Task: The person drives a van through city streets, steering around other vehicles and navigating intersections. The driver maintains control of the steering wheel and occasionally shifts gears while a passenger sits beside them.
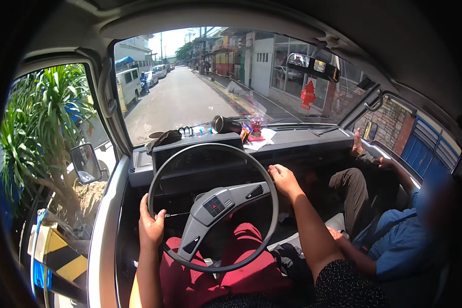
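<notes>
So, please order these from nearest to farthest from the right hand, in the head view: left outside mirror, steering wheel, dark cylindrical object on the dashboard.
1. Steering wheel: touched by the right hand at its upper right.
2. Dark cylindrical object: ahead, on the dashboard.
3. Left outside mirror: far left, outside.

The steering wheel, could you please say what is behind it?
Through the steering wheel, red-clad legs and the dark dashboard show; whatever lies behind the grey hub is covered.

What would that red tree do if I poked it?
The red tree would probably swing, since it hangs below the mirror. It's likely light, because it looks flat. It might bend a little at its narrow, jagged edges.
</notes>
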A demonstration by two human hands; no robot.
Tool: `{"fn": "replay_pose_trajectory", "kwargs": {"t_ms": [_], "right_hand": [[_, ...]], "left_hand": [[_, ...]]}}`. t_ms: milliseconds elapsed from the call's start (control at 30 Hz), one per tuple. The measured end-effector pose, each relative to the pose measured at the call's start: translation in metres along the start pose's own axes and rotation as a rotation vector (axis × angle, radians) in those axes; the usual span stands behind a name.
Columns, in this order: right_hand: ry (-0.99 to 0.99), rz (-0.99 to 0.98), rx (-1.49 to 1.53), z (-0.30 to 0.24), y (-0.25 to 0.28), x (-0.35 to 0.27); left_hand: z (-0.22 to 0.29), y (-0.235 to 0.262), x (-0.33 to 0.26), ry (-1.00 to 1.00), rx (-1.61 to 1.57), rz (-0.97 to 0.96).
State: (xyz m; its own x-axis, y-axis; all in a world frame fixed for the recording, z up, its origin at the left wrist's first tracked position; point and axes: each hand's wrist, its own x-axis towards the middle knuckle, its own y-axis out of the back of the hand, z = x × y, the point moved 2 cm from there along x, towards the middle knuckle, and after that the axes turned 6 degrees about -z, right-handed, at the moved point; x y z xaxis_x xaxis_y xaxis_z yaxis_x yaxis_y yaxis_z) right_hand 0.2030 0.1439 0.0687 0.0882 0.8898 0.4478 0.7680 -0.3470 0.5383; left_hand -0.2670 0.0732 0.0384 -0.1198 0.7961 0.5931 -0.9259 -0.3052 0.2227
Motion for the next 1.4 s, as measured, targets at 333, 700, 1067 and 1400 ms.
{"fn": "replay_pose_trajectory", "kwargs": {"t_ms": [333,700,1067,1400], "right_hand": [[-0.133,-0.140,-0.415,0.028,-0.001,-0.020],[-0.053,0.078,-0.357,0.035,-0.016,-0.036],[-0.037,0.126,-0.378,0.044,-0.023,-0.037],[0.080,0.085,-0.368,0.074,-0.026,-0.027]], "left_hand": [[0.015,0.008,0.031,-0.067,0.264,-0.114],[0.007,0.006,-0.004,-0.022,0.092,-0.009],[0.031,-0.009,-0.072,0.136,0.028,0.163],[0.015,-0.029,-0.103,0.263,-0.359,0.247]]}}
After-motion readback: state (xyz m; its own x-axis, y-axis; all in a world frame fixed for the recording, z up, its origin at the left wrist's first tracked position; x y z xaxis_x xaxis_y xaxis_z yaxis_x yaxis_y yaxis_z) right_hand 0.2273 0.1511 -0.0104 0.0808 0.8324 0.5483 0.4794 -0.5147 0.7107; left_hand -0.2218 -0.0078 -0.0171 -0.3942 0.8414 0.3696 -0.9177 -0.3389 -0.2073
